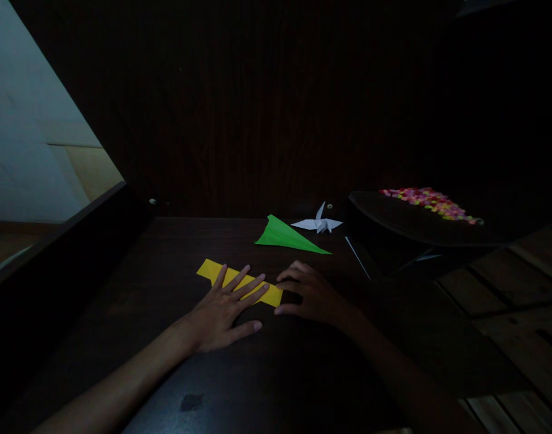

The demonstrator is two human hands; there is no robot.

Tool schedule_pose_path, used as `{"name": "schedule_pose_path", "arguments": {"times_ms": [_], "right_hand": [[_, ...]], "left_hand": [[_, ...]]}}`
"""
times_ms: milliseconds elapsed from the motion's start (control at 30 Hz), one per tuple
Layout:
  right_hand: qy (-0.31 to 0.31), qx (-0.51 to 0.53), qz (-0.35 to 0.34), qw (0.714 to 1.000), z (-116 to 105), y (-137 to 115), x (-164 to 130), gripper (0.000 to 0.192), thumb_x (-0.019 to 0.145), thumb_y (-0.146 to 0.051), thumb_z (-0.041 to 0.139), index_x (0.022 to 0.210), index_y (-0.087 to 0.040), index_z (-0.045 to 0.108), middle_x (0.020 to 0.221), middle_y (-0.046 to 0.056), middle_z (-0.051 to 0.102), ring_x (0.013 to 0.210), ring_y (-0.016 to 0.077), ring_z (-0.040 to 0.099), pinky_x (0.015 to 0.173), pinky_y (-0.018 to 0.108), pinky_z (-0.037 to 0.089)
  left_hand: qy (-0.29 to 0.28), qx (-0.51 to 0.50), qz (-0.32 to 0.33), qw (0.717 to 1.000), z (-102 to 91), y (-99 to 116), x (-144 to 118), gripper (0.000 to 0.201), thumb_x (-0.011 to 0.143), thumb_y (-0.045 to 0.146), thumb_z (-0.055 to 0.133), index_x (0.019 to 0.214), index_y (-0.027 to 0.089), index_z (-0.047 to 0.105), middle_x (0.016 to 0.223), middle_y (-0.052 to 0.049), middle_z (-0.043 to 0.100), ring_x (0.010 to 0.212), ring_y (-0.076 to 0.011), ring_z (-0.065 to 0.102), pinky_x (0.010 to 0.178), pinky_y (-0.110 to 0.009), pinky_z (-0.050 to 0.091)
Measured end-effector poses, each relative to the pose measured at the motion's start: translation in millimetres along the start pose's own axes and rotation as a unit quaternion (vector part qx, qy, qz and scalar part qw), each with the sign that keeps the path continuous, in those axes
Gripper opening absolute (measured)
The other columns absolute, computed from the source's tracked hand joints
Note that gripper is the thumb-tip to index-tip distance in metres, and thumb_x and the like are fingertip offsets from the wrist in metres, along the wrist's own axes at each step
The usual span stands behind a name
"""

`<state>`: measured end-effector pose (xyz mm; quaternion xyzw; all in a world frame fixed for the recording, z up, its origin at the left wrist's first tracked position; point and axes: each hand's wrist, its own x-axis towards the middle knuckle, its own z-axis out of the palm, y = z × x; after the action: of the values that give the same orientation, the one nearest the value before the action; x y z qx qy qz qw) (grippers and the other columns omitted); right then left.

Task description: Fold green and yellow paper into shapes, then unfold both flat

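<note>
A folded strip of yellow paper point(209, 269) lies flat on the dark wooden table point(176, 247). My left hand point(224, 310) rests palm down on it, fingers spread across the strip's middle. My right hand point(310, 292) is at the strip's right end, fingertips curled and touching that end. Beyond the hands lies a folded green paper triangle point(287, 236), and behind it stands a small white paper crane point(318, 223).
A dark round tray point(393, 220) at the back right carries several small colourful pieces point(432, 202). A thin white stick point(357, 256) lies beside it. A dark raised edge point(68, 235) borders the table on the left. The scene is dimly lit.
</note>
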<state>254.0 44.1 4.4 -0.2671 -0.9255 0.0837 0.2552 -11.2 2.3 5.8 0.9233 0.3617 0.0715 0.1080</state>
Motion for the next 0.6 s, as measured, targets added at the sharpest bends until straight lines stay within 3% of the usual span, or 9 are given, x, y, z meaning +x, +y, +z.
{"name": "schedule_pose_path", "arguments": {"times_ms": [600], "right_hand": [[0.015, -0.001, -0.001, 1.0, 6.8, -2.9, 1.6, 0.036, 0.079, -0.041, 0.077, 0.105, -0.017, 0.07, 0.097, 0.008, 0.07, 0.089, 0.0229, 0.058, 0.076, 0.037, 0.049]], "left_hand": [[-0.018, -0.011, -0.001, 1.0, -0.8, 0.0, -1.1, 0.071, 0.097, 0.059, 0.041, 0.156, 0.031, 0.014, 0.161, -0.006, 0.026, 0.148, -0.0355, 0.019, 0.116, -0.064, 0.008]]}}
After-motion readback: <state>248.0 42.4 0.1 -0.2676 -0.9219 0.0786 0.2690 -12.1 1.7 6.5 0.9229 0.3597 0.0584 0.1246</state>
